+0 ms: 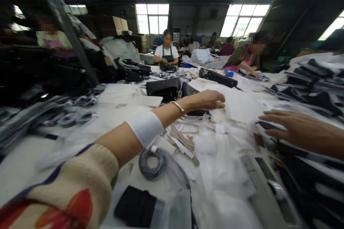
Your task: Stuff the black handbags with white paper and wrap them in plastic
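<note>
My left hand reaches across the middle of the table, fingers loosely bent and a little apart, with nothing visible in them. Its fingertips are beside white sheets; whether they touch is unclear. A bracelet and a white band circle that arm. On the right, my right hand has its fingers stretched out and apart, above a pile of dark pieces. Black bags lie just behind my left hand. A coiled dark strip rests below my left forearm.
Crumpled white wrapping and beige scraps cover the near table. Stacked dark pieces stand at right. A slanting metal post rises at left. Co-workers sit opposite, one in a green apron.
</note>
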### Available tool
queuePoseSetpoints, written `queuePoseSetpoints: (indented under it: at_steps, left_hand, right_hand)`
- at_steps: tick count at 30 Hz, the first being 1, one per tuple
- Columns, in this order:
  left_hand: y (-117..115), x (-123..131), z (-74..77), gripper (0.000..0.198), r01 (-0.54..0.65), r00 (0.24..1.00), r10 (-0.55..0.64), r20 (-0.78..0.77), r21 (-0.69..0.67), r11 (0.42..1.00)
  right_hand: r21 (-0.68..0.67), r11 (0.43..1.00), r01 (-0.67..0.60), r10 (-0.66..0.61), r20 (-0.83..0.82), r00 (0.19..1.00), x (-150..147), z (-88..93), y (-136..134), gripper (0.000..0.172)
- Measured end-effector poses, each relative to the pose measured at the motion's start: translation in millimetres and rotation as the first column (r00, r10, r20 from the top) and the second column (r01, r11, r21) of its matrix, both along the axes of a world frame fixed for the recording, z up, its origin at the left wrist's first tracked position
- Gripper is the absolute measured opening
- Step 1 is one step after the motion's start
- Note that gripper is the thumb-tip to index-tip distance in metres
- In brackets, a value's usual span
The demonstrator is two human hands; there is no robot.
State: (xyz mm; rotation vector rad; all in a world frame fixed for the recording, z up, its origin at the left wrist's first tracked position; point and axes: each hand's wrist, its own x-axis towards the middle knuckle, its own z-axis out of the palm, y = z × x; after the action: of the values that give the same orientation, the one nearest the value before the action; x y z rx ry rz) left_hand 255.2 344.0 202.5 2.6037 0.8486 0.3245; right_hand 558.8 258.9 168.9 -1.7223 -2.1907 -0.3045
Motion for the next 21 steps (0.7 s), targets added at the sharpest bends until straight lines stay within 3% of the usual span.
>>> queuePoseSetpoints:
  at_steps: [3, 6, 8, 10, 13, 15, 17, 21]
  left_hand:
    - [-57, -99, 22.9, 0.024, -0.035, 0.997, 0.033, -0.074, -0.026, 0.999]
    - [-139, -189, 21.9, 0.026, -0.082, 0.991, 0.076, -0.114, -0.053, 0.995]
    - [-199, -238, 7.4, 0.029, -0.119, 0.989, 0.113, -0.101, -0.063, 0.991]
    - [-255, -276, -17.2, 0.032, -0.18, 0.984, 0.18, -0.011, -0.127, 0.975]
    - [-317, -307, -66.8, 0.042, -0.305, 0.949, 0.308, 0.066, -0.05, 0.951]
    - [-338, -315, -100.4, 0.043, -0.384, 0.916, 0.386, 0.113, -0.036, 0.922]
    - [-344, -318, -127.2, 0.043, -0.411, 0.889, 0.418, 0.187, -0.074, 0.909]
    - [-335, -327, -153.7, 0.07, -0.41, 0.854, 0.425, 0.3, -0.115, 0.905]
  right_hand:
    - [-0.173, 0.937, -0.303, 0.328, 0.145, 0.933, -108, 4.7, -53, 0.037]
    - [-0.261, 0.826, -0.499, 0.532, 0.068, 0.844, -205, 7.1, -125, 0.044]
    - [-0.278, 0.772, -0.572, 0.588, -0.031, 0.808, -254, 2.2, -176, 0.045]
    - [-0.288, 0.746, -0.601, 0.6, -0.103, 0.793, -288, -10.3, -222, 0.044]
    - [-0.321, 0.768, -0.554, 0.53, -0.167, 0.831, -320, -39.3, -274, 0.046]
    - [-0.363, 0.795, -0.486, 0.445, -0.197, 0.874, -335, -58.9, -294, 0.055]
    - [-0.395, 0.807, -0.439, 0.379, -0.223, 0.898, -351, -74.6, -301, 0.065]
    - [-0.38, 0.841, -0.386, 0.296, -0.274, 0.915, -378, -94.7, -290, 0.065]
